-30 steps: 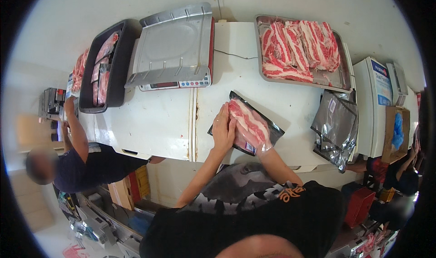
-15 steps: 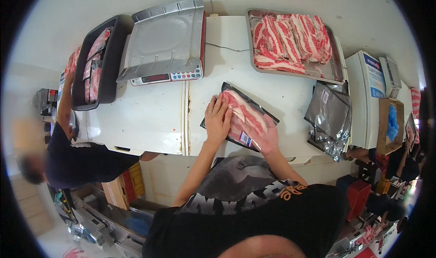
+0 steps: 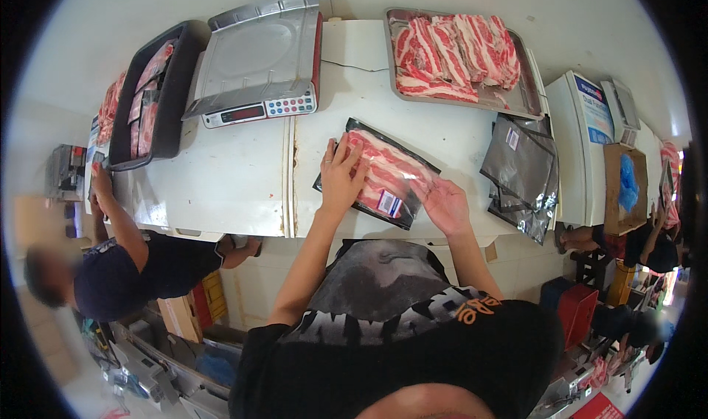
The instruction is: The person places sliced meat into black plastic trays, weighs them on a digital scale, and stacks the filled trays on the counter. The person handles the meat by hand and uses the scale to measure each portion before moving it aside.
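Near the front edge of the white table [image 3: 221,183], the left hand [image 3: 341,179] is pressing flat, fingers spread, on a black pouch of sliced meat [image 3: 383,174]; the right hand [image 3: 445,205] is lying open against its right end, gripping nothing. Along the back edge are sitting a weighing scale [image 3: 258,58] and a steel tray of meat [image 3: 531,98]. Empty pouches [image 3: 525,172] are lying towards the right edge, while another person [image 3: 125,271] is working at the left corner.

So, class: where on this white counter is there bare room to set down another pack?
Bare counter lies between the scale, the black crate and the meat pack under both hands. Another strip lies between pack and steel tray. The right side, by the foil bags, is crowded.
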A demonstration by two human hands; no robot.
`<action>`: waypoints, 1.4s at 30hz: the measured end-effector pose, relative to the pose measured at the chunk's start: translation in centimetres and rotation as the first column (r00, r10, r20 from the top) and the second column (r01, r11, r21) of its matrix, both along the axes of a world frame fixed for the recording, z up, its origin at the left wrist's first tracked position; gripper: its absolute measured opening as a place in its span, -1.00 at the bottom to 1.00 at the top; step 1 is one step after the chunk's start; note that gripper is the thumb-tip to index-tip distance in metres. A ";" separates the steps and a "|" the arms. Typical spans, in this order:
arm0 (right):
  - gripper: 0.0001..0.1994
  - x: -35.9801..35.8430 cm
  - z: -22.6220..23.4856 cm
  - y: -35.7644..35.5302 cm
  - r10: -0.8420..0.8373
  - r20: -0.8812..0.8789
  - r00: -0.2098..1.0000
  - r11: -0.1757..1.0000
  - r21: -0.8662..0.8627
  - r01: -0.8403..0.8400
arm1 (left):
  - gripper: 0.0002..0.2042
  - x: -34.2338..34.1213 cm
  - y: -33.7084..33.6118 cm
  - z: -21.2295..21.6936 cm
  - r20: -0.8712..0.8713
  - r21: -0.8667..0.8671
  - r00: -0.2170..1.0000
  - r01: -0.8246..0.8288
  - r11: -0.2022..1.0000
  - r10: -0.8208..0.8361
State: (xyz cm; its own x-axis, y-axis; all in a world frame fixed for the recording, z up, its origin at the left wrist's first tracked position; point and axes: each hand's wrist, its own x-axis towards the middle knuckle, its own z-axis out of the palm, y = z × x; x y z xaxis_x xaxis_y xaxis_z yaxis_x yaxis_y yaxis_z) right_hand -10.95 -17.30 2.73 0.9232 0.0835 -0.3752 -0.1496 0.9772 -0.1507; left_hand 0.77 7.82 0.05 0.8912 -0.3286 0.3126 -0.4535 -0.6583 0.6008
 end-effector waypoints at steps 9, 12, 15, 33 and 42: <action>-0.51 -3.6 -1.7 -1.0 0.107 -0.042 0.993 0.506 -0.858 -0.090 | -0.55 0.0 -0.1 0.5 -0.097 -0.059 0.994 0.049 0.997 -0.055; -0.52 -2.8 -1.7 0.9 0.121 -0.025 0.992 0.546 -0.833 -0.088 | -0.60 -1.2 -1.0 1.7 -0.079 -0.065 0.997 0.020 0.998 -0.026; -0.51 -3.1 -1.2 0.9 0.127 -0.030 0.991 0.525 -0.846 -0.093 | -0.64 -2.5 -1.3 2.4 -0.033 -0.149 0.998 0.040 0.988 -0.045; -0.41 -1.1 -0.6 0.0 0.171 -0.112 0.979 0.780 -0.592 -0.204 | -0.65 -7.4 -5.0 2.8 0.041 0.136 0.969 0.237 0.962 -0.244; -0.36 -1.6 -2.8 -2.0 0.268 -0.016 0.963 0.869 -0.427 -0.249 | -0.82 -9.3 -2.8 4.2 -0.017 -0.368 0.995 -0.095 0.925 0.095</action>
State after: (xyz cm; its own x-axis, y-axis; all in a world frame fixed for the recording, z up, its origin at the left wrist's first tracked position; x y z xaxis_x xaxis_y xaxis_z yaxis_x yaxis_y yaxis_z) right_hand -12.58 -19.29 -0.05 0.9062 0.1639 -0.3899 -0.3723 0.7465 -0.5515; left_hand -8.56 5.02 4.21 0.9122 -0.1041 0.3964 -0.4006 -0.4309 0.8086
